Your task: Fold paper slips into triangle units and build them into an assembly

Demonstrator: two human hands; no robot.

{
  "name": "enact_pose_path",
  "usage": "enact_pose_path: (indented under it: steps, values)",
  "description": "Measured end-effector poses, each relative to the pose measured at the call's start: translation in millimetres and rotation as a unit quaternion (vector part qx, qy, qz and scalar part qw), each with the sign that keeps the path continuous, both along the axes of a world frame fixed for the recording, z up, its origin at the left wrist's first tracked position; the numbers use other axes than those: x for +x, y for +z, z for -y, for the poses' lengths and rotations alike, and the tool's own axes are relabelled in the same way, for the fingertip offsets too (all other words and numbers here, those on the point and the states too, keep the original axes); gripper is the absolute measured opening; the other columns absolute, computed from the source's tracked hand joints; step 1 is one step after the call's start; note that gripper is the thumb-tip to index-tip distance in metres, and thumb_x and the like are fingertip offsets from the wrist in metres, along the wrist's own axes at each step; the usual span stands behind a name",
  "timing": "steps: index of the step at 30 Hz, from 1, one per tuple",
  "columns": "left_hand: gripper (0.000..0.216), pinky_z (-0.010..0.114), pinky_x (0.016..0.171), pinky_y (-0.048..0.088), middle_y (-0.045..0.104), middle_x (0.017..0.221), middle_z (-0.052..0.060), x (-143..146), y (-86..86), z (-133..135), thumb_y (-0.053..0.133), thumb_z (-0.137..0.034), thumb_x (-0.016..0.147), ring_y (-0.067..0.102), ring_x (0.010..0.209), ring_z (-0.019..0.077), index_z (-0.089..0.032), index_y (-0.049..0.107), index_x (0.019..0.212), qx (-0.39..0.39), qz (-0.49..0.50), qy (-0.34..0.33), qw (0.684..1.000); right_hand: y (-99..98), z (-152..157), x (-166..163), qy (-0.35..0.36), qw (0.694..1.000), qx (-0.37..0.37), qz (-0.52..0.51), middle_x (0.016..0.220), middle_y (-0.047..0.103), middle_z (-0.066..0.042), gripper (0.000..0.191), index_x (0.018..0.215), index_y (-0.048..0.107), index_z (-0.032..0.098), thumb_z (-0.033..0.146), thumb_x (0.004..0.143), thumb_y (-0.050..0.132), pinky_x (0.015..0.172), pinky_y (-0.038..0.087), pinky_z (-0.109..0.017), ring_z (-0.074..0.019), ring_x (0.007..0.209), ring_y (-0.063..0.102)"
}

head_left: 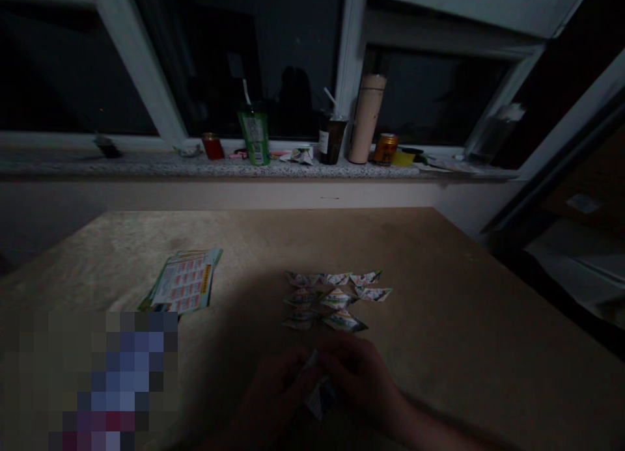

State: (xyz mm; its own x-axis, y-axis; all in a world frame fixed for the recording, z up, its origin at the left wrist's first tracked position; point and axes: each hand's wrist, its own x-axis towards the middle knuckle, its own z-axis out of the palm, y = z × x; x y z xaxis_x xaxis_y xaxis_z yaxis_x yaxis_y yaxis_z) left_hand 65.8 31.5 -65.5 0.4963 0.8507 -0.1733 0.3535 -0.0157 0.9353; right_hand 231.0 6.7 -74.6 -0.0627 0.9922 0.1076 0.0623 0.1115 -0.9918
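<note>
Between my two hands is a piece of folded paper [319,396], pale with dark print, pointed at its upper end. My left hand [280,382] grips it from the left, fingers closed on its edge. From the other side my right hand [359,369] pinches the same paper near its top. Shadow hides the exact fingertip positions. Just beyond my hands, several small folded paper boats [339,299] sit in rough rows on the brown table. A stack of printed leaflets [188,282] lies farther left.
A blurred-out patch [88,386] covers the lower left. Behind the brown table [439,295], a speckled windowsill [170,164] holds a green cup [254,135], a dark cup with straw [332,138], a tall pinkish flask [367,119], a gold can [385,150] and a red jar [212,146].
</note>
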Motion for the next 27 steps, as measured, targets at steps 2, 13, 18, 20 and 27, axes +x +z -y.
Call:
enact_pose_path:
  steps: [2,13,18,20,27]
  values:
    - [0.034,0.019,0.052,0.040,0.064,0.064,-0.002,0.4,2.3,-0.1,0.053,-0.046,0.086,0.057,0.058,0.0140,-0.016,0.066,0.075,0.003,-0.005,-0.007,1.000,-1.0,0.2,0.2,-0.005,1.000,0.006,0.012,0.066,0.066,-0.003,0.013,0.076,0.066,0.016,0.026,0.078,0.058,0.050,0.045,-0.019,-0.0123,0.056,0.059]
    - [0.040,0.021,0.060,0.044,0.069,0.073,0.002,0.9,8.2,-2.1,0.051,-0.050,0.086,0.061,0.068,0.0188,-0.015,0.070,0.082,0.006,-0.003,-0.041,0.999,-0.2,6.2,0.1,-0.017,0.990,0.061,0.129,0.063,0.064,-0.001,0.019,0.074,0.064,0.018,0.028,0.085,0.052,0.051,0.043,-0.018,-0.0113,0.055,0.057]
    - [0.050,0.022,0.057,0.042,0.066,0.068,0.002,-1.4,4.0,-0.6,0.046,-0.057,0.086,0.057,0.064,0.0184,-0.014,0.069,0.075,0.003,0.006,-0.024,1.000,0.1,4.1,1.9,-0.047,0.995,0.029,0.078,0.063,0.057,0.000,0.017,0.076,0.055,0.018,0.031,0.086,0.051,0.049,0.040,-0.019,-0.0108,0.055,0.051]
    - [0.052,0.022,0.057,0.042,0.066,0.068,0.002,-1.4,3.9,-0.4,0.044,-0.058,0.087,0.057,0.064,0.0184,-0.015,0.070,0.075,0.004,-0.004,-0.022,1.000,1.2,2.7,2.1,-0.045,0.997,0.013,0.054,0.062,0.052,0.002,0.019,0.074,0.051,0.019,0.033,0.086,0.052,0.047,0.038,-0.019,-0.0103,0.053,0.047]
    - [0.049,0.024,0.064,0.043,0.068,0.071,0.002,-1.9,6.1,0.5,0.041,-0.053,0.089,0.059,0.070,0.0205,-0.018,0.071,0.076,0.021,-0.042,-0.013,0.999,2.4,-0.9,4.0,-0.009,0.998,0.013,0.053,0.062,0.048,0.002,0.028,0.073,0.052,0.018,0.040,0.089,0.047,0.050,0.035,-0.020,-0.0106,0.056,0.042]
